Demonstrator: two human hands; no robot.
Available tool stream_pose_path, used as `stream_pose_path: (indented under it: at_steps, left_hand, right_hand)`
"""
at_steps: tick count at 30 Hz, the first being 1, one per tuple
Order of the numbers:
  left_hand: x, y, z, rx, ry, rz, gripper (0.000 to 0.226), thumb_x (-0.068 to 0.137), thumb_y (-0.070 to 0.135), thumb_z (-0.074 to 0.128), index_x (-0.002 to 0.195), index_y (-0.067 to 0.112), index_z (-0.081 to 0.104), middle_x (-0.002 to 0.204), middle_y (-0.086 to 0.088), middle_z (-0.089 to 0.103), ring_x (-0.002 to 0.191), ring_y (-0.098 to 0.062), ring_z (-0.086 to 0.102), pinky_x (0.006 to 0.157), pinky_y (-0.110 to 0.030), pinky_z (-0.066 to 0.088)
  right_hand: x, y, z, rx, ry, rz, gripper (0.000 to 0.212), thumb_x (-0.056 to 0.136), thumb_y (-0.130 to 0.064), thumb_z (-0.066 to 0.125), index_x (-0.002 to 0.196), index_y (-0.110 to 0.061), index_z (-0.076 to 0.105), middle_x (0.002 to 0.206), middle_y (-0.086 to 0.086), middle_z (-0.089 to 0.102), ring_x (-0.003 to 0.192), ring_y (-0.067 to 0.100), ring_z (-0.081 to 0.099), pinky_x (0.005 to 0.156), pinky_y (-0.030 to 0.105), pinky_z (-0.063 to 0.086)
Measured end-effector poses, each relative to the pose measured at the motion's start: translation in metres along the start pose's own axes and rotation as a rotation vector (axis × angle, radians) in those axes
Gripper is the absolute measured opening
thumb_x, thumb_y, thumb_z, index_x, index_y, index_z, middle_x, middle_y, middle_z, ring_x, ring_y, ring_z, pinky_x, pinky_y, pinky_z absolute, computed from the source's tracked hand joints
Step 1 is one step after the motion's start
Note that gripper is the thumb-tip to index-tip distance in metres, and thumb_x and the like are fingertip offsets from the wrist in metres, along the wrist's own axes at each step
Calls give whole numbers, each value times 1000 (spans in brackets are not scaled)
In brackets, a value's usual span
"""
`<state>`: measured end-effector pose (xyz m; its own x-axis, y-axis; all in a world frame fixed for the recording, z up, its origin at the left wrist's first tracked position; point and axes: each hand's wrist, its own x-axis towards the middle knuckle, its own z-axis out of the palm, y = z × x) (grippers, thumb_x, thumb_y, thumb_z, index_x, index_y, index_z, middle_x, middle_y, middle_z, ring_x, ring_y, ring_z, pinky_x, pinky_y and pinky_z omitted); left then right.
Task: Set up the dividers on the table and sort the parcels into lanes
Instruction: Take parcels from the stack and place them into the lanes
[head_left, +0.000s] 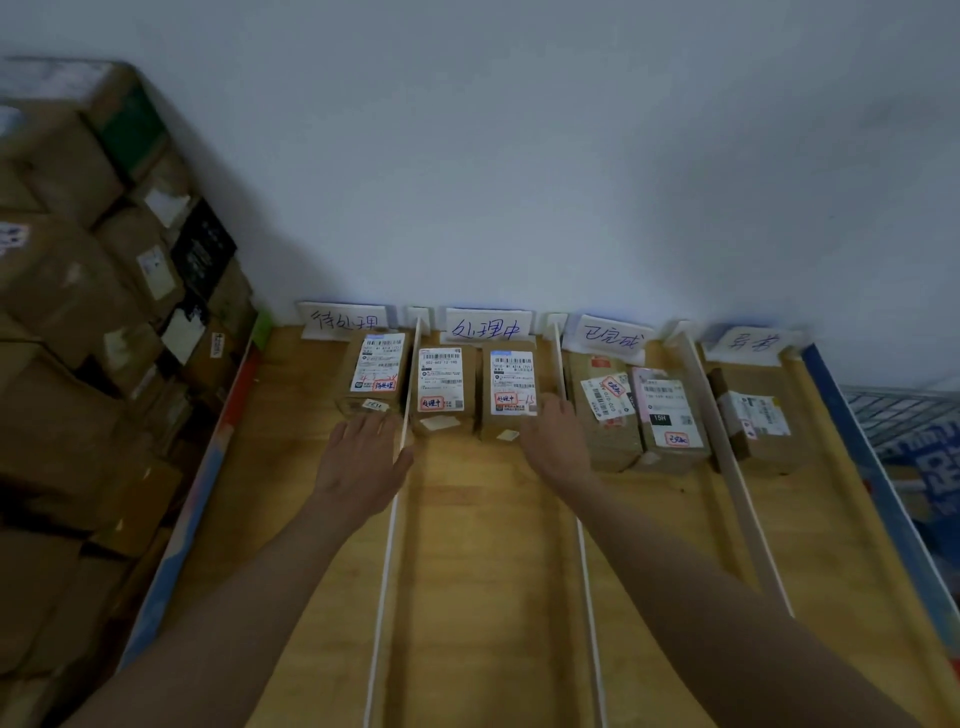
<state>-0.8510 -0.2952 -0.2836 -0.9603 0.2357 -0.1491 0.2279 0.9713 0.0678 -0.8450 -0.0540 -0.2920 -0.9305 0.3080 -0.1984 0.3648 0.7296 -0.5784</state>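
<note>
Your left hand (363, 457) lies flat, fingers straight, at the near end of the parcel in the first lane (375, 376), across the left divider (387, 545); grip holds nothing. Right hand (556, 441) is also open-fingered, touching the second lane's right-hand parcel (511, 387).

Parcels are small taped cardboard boxes: likely light, stiff, a bit slick on the tape. Take them by the long sides. Dividers look like thin white strips, probably easy to knock askew.

Wooden surface (483, 571), white wall (519, 156) behind, stacked cartons (78, 312) on the left.

wooden table (467, 571) with three white dividers (584, 545), six labelled parcels (441, 387) and four handwritten signs (488, 326)
</note>
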Motion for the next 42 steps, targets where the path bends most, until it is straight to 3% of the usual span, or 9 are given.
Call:
stream_pose_path:
  at_steps: [5, 11, 15, 22, 29, 42]
  left_hand:
    - [-40, -8, -26, -17, 70, 13, 48, 99, 42, 43, 140, 17, 48, 144, -3, 49, 133, -24, 43, 109, -41, 33]
    - [-93, -16, -54, -40, 143, 10, 48, 99, 42, 42, 141, 19, 46, 145, -1, 48, 134, -22, 42, 109, -40, 32]
    - [-130, -26, -65, -19, 166, 9, 50, 100, 44, 38, 142, 19, 45, 145, -2, 47, 135, -22, 40, 111, -40, 31]
    - [-197, -46, -90, -4, 242, -39, 44, 100, 44, 37, 136, 21, 48, 138, -1, 51, 129, -23, 45, 109, -41, 31]
    - [-269, -61, -108, 29, 234, -140, 55, 103, 47, 31, 150, 19, 34, 154, -2, 37, 143, -22, 31, 119, -41, 21]
    - [-361, -125, -141, 48, 304, -298, 43, 102, 44, 33, 133, 18, 48, 140, -3, 49, 132, -23, 43, 114, -40, 28]
  right_hand:
    - [-68, -18, -25, -258, 83, -201, 51, 101, -37, 43, 148, -19, 37, 151, 5, 39, 141, 25, 32, 116, 43, 27]
    - [-134, -37, -42, -384, 80, -249, 56, 102, -46, 33, 153, -23, 29, 161, 6, 26, 149, 27, 19, 122, 48, 14]
    - [-171, -51, -46, -416, 83, -260, 57, 102, -48, 31, 153, -22, 28, 161, 6, 27, 149, 26, 21, 122, 47, 12]
    - [-224, -83, -57, -419, 114, -349, 51, 102, -45, 35, 145, -19, 40, 148, 5, 44, 138, 27, 39, 117, 47, 26]
    - [-272, -111, -56, -382, 79, -455, 47, 103, -42, 35, 143, -17, 43, 145, 7, 47, 133, 29, 44, 112, 45, 30]
    - [-332, -180, -26, -323, -28, -577, 44, 102, -41, 35, 133, -13, 48, 135, 10, 52, 127, 31, 49, 103, 48, 38]
